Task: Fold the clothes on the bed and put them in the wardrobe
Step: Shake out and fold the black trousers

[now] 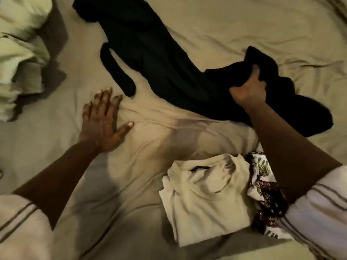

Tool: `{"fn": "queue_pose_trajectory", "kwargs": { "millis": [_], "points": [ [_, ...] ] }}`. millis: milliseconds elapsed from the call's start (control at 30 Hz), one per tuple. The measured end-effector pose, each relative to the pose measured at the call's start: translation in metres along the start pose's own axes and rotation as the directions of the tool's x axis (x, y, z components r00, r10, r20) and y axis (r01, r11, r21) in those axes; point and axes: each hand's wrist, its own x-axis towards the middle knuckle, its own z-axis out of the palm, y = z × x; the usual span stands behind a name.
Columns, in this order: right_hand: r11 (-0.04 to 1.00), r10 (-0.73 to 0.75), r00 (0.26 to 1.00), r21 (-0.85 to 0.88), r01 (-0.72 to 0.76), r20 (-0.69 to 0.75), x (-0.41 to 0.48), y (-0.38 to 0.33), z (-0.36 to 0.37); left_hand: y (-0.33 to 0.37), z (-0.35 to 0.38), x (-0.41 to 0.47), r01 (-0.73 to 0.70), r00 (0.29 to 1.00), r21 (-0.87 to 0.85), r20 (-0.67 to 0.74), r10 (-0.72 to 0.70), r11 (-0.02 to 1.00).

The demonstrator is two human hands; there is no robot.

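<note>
Black garment (150, 59), gripped in a bunch by the right hand (249, 89) at three o'clock, trails across the bed sheet (244, 25) toward eleven. Left hand (102, 119) presses flat on the sheet at nine, fingers spread; a folded cream shirt (204, 199) lies at five.

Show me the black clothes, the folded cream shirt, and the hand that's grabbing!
black clothes (150, 59): head view, middle of the long dark cloth.
folded cream shirt (204, 199): head view, its front.
right hand (249, 87): head view, the knuckles.

A wrinkled beige bed sheet (234, 25) carries 1 long black garment (150, 62) across its middle, 1 folded cream shirt (202, 203) touching a patterned cloth (266, 201), and pale crumpled clothes (20, 62) at left.
</note>
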Motion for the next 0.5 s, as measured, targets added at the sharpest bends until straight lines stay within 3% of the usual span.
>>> {"fn": "queue_pose_trajectory", "kwargs": {
  "millis": [67, 133, 233, 300, 333, 400, 500],
  "points": [
    [1.0, -0.008, 1.0, 0.03, 0.007, 0.026, -0.006, -0.001, -0.009, 0.001, 0.002, 0.001, 0.012, 1.0, -0.012, 0.005, -0.012, 1.0],
    [0.981, -0.01, 0.997, 0.193, -0.005, 0.075, -0.021, -0.011, -0.02, 0.0, -0.007, 0.008, 0.03, 0.998, -0.039, 0.065, -0.028, 0.999],
    [0.913, -0.09, 0.965, 0.408, -0.019, 0.246, -0.057, -0.032, -0.045, 0.002, -0.038, 0.015, 0.064, 0.952, -0.045, 0.303, -0.047, 0.997],
    [0.883, -0.205, 0.942, 0.464, 0.062, 0.264, -0.081, -0.053, -0.07, 0.011, -0.077, 0.021, 0.106, 0.927, -0.173, 0.373, -0.034, 0.979],
    [0.873, -0.278, 0.926, 0.471, 0.131, 0.258, -0.092, -0.063, -0.078, 0.019, -0.096, 0.02, 0.12, 0.941, -0.265, 0.338, -0.024, 0.957],
    [0.824, -0.443, 0.868, 0.485, 0.295, 0.225, -0.12, -0.098, -0.118, 0.041, -0.164, 0.02, -0.013, 0.992, -0.385, 0.108, 0.059, 0.923],
    [0.744, -0.631, 0.731, 0.47, 0.475, 0.261, -0.167, -0.15, -0.184, 0.088, -0.277, 0.009, -0.295, 0.955, -0.423, -0.153, 0.253, 0.857]
  ]
}}
